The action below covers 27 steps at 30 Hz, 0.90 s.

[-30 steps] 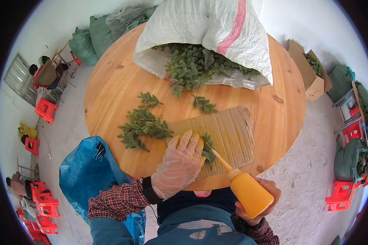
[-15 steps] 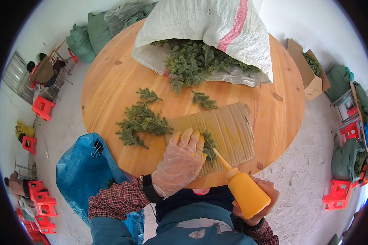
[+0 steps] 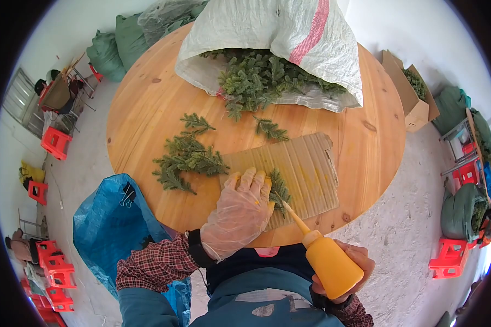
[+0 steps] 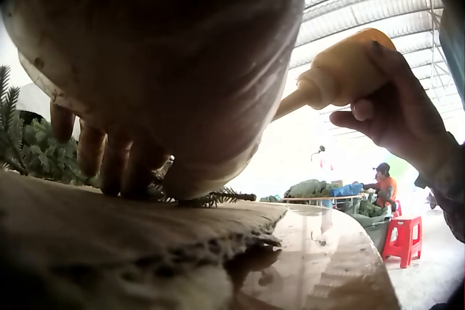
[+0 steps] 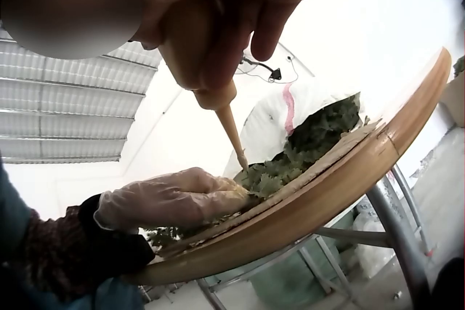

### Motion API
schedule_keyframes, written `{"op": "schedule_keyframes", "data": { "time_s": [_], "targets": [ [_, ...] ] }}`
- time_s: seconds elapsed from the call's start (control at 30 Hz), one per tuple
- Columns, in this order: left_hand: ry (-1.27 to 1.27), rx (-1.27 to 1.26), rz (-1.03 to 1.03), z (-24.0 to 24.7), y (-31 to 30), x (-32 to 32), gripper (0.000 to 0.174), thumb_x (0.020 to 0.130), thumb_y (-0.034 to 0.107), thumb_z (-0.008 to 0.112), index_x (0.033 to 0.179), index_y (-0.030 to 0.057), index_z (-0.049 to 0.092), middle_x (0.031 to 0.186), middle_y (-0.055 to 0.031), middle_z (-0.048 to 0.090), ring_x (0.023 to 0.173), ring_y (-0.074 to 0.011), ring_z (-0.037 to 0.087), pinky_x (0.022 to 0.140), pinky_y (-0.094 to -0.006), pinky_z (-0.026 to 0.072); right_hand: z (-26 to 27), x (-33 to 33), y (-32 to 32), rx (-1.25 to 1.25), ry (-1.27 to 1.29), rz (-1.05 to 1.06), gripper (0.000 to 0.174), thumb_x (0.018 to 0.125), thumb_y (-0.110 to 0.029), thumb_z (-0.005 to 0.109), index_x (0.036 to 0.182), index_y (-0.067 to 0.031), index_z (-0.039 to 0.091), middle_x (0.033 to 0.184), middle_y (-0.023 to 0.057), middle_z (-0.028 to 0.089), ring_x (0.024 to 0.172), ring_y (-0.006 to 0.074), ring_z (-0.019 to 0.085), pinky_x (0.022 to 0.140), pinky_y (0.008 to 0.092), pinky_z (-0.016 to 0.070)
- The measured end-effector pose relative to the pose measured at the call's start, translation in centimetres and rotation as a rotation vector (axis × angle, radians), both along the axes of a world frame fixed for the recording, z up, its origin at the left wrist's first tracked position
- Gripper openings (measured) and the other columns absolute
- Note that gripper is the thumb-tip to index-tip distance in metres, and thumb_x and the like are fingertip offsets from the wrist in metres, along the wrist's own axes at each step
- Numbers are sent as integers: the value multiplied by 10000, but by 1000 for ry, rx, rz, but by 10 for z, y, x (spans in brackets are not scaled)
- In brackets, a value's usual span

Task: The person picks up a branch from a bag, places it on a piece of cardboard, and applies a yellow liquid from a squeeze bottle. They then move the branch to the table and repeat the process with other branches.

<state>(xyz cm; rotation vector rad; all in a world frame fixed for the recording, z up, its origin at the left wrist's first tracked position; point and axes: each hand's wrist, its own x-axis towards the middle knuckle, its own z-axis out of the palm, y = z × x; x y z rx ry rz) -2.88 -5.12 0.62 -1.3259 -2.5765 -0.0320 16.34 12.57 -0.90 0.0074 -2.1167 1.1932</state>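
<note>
In the head view my left hand [image 3: 239,211], in a clear glove, lies on the cardboard piece [image 3: 311,171] with its fingers extended. Thumb and forefinger press at the edge of a small fir sprig [image 3: 279,188], whose stem end shows under the hand in the left wrist view. My right hand [image 3: 354,267], bare, grips a yellow squeeze bottle [image 3: 333,264] tipped nozzle-down. The long nozzle [image 5: 231,132] points at the sprig, its tip right at the needles. Left of the cardboard lies a loose heap of fir sprigs [image 3: 185,161]; a single sprig [image 3: 270,128] lies above it.
A white woven sack [image 3: 240,27] full of fir branches [image 3: 262,76] lies open across the back of the round wooden table [image 3: 142,109]. A blue bag [image 3: 101,223] hangs at the near left edge. Red stools [image 3: 56,143] and a cardboard box [image 3: 409,103] stand around.
The bottle's nozzle tip has shifted slightly along the sprig, and the right hand dips a little. The left hand stays in place on the cardboard. The head view drifts slightly.
</note>
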Motion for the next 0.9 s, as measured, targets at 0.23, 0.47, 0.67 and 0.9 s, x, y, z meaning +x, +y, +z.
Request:
{"op": "schedule_keyframes", "data": {
  "time_s": [0.23,0.47,0.67,0.9],
  "targets": [
    [-2,-23,8,-1,2,2,488,941,324,585,1248,-52,636,1303,-192,611,1278,-326,507,1095,-481,356,-9,-10,1,93,23,-43,848,725,-488,888,1262,-30,418,1130,196,633,1048,293,626,925,404,517],
    [5,-49,15,-3,2,2,495,942,329,583,1252,-54,634,1306,-191,610,1284,-327,501,1102,-486,350,-4,0,-1,96,-9,-48,848,726,-493,890,1262,-36,417,1131,189,618,1054,288,627,926,396,528],
    [30,-38,19,-5,2,3,501,938,336,588,1250,-53,634,1303,-187,611,1277,-323,503,1099,-487,349,4,11,4,55,-35,59,914,636,-197,980,1345,-74,416,1193,258,578,1028,328,677,848,401,593],
    [48,-57,1,-5,2,3,508,977,345,531,1269,-57,636,1307,-214,624,1251,-348,542,1045,-521,390,11,21,6,21,-73,98,893,676,-164,955,1366,-89,393,1171,261,583,945,328,709,771,380,610]
  ]
}}
